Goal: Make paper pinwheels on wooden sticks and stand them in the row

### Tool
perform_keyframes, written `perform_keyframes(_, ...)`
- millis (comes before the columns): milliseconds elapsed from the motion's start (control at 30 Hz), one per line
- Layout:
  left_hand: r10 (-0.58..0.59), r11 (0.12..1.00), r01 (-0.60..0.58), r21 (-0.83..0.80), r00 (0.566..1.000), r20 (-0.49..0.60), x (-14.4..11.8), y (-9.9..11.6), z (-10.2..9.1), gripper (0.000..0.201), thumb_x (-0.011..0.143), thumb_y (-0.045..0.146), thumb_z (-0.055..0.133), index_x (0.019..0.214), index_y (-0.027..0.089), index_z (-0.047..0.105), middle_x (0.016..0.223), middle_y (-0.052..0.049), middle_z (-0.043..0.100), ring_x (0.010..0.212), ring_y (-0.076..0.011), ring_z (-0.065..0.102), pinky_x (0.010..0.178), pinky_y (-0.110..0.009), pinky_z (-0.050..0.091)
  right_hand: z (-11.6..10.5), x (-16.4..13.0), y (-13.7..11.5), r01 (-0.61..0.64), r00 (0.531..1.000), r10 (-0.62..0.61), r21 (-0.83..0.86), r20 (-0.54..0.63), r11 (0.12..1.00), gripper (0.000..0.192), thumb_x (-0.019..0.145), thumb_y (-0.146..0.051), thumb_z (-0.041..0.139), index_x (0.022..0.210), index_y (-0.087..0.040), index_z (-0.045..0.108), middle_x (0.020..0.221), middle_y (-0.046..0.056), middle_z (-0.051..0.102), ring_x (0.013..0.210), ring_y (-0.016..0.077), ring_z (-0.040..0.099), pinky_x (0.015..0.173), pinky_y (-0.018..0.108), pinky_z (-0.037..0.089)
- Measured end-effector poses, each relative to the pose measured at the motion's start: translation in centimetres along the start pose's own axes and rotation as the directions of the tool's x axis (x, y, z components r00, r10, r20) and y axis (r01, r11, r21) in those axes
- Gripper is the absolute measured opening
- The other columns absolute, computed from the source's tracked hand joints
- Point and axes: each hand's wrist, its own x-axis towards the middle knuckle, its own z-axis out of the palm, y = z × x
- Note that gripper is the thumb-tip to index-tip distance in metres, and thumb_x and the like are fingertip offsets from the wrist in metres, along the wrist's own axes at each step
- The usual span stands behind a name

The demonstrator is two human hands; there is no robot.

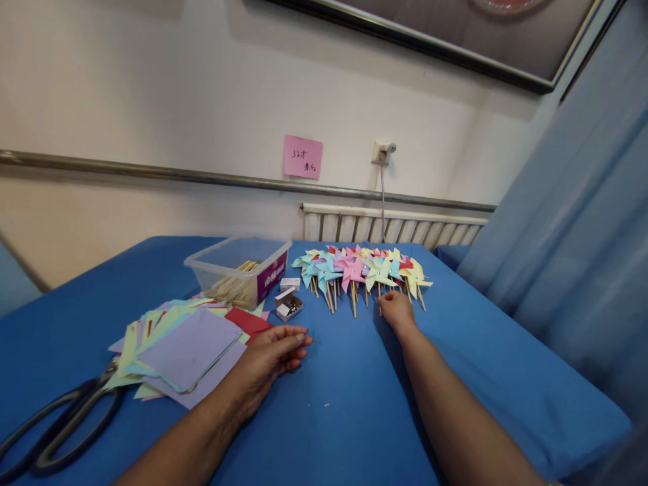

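My right hand (396, 310) pinches the stick of a pale green paper pinwheel (379, 271) at the front of a pile. Around it lie several more pinwheels, among them a pink one (352, 268), a light blue one (325, 268) and a yellow one (416, 275), their wooden sticks pointing toward me. My left hand (281, 351) rests above the blue cloth with its fingers loosely curved and apart, and nothing shows in it. Beside it is a stack of coloured paper squares (195, 344), with lilac on top and a red sheet (248, 320) at its right edge.
A clear plastic tub (223, 260) holds wooden sticks (235, 287). A small open box of metal pins (289, 305) and a white box (290, 284) stand near it. Large dark-handled scissors (75, 412) lie at left. Behind the blue-covered table (349, 378) is a radiator (405, 226).
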Motion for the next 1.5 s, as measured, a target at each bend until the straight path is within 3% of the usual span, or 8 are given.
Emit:
perform_keyframes(700, -0.015, 0.997, 0.010, 0.078, 0.998, 0.061, 0.6, -0.8, -0.4, 0.030, 0.071, 0.029, 0.072, 0.095, 0.014, 0.063, 0.093, -0.008, 0.070, 0.066, -0.0101, 0.061, 0.062, -0.022, 0.048, -0.7, -0.8, -0.4, 0.013, 0.998, -0.015, -0.026, -0.060, 1.000, 0.015, 0.074, -0.029, 0.059, 0.063, -0.019, 0.061, 0.063, 0.005, 0.066, 0.062, 0.0176, 0.059, 0.054, 0.025, 0.033)
perform_keyframes(933, 0.023, 0.954, -0.050, 0.297, 0.995, 0.096, 0.4, -1.5, 0.4, 0.025, 0.069, 0.028, 0.067, 0.088, 0.015, 0.060, 0.081, -0.005, 0.070, 0.062, -0.0117, 0.059, 0.058, -0.024, 0.045, -0.7, -3.9, -2.8, 0.089, 0.987, -0.082, 0.049, -0.142, 0.995, 0.018, 0.074, -0.039, 0.057, 0.071, -0.022, 0.051, 0.063, 0.002, 0.060, 0.059, 0.0174, 0.053, 0.054, 0.026, 0.032)
perform_keyframes(1000, 0.060, 0.905, -0.125, 0.406, 0.984, 0.167, 0.5, -2.2, 0.5, 0.024, 0.069, 0.029, 0.065, 0.088, 0.016, 0.060, 0.074, -0.003, 0.068, 0.062, -0.0135, 0.059, 0.057, -0.025, 0.044, 0.5, -6.2, -4.1, 0.162, 0.983, -0.151, 0.101, -0.108, 0.982, 0.022, 0.073, -0.040, 0.058, 0.066, -0.023, 0.046, 0.058, -0.002, 0.056, 0.055, 0.0151, 0.050, 0.053, 0.025, 0.032)
perform_keyframes(1100, 0.177, 0.778, -0.301, 0.551, 0.947, 0.268, 0.7, -2.7, 0.3, 0.017, 0.068, 0.024, 0.061, 0.083, 0.016, 0.063, 0.070, -0.001, 0.065, 0.063, -0.0149, 0.058, 0.056, -0.025, 0.041, 3.4, -10.6, -6.6, 0.293, 0.953, -0.302, 0.353, -0.032, 0.889, 0.027, 0.072, -0.036, 0.057, 0.056, -0.023, 0.038, 0.049, -0.006, 0.043, 0.048, 0.0117, 0.039, 0.051, 0.024, 0.030)
perform_keyframes(1200, 0.225, 0.659, -0.377, 0.651, 0.924, 0.308, 1.0, -2.6, -0.3, 0.011, 0.064, 0.015, 0.056, 0.072, 0.016, 0.064, 0.071, -0.002, 0.066, 0.068, -0.0176, 0.059, 0.056, -0.025, 0.039, 6.2, -14.2, -8.9, 0.120, 0.943, -0.287, 0.635, 0.168, 0.764, 0.035, 0.069, -0.037, 0.058, 0.050, -0.024, 0.032, 0.045, -0.008, 0.036, 0.045, 0.0097, 0.032, 0.047, 0.023, 0.027)
perform_keyframes(1233, 0.227, 0.637, -0.378, 0.672, 0.925, 0.305, 1.1, -2.5, -0.5, 0.011, 0.063, 0.013, 0.055, 0.069, 0.016, 0.063, 0.070, -0.002, 0.066, 0.068, -0.0184, 0.059, 0.056, -0.025, 0.039, 6.9, -14.8, -9.5, 0.096, 0.937, -0.290, 0.654, 0.196, 0.750, 0.038, 0.070, -0.040, 0.057, 0.049, -0.024, 0.030, 0.045, -0.008, 0.034, 0.045, 0.0093, 0.031, 0.045, 0.023, 0.027)
perform_keyframes(1367, 0.286, 0.591, -0.415, 0.692, 0.910, 0.301, 1.5, -2.4, -1.1, 0.022, 0.063, 0.010, 0.053, 0.080, 0.016, 0.066, 0.077, -0.004, 0.069, 0.072, -0.0204, 0.062, 0.059, -0.026, 0.040, 7.9, -15.0, -10.2, 0.086, 0.905, -0.351, 0.705, 0.240, 0.704, 0.047, 0.078, -0.054, 0.052, 0.048, -0.022, 0.034, 0.044, -0.007, 0.033, 0.045, 0.0086, 0.030, 0.044, 0.023, 0.025)
perform_keyframes(1500, 0.303, 0.529, -0.422, 0.736, 0.904, 0.301, 1.2, -2.0, -1.0, 0.023, 0.066, 0.012, 0.052, 0.084, 0.016, 0.065, 0.079, -0.004, 0.070, 0.072, -0.0193, 0.063, 0.061, -0.026, 0.042, 7.2, -13.6, -9.0, 0.102, 0.809, -0.491, 0.746, 0.323, 0.658, 0.051, 0.082, -0.062, 0.046, 0.053, -0.020, 0.043, 0.044, -0.006, 0.040, 0.043, 0.0085, 0.037, 0.044, 0.022, 0.030)
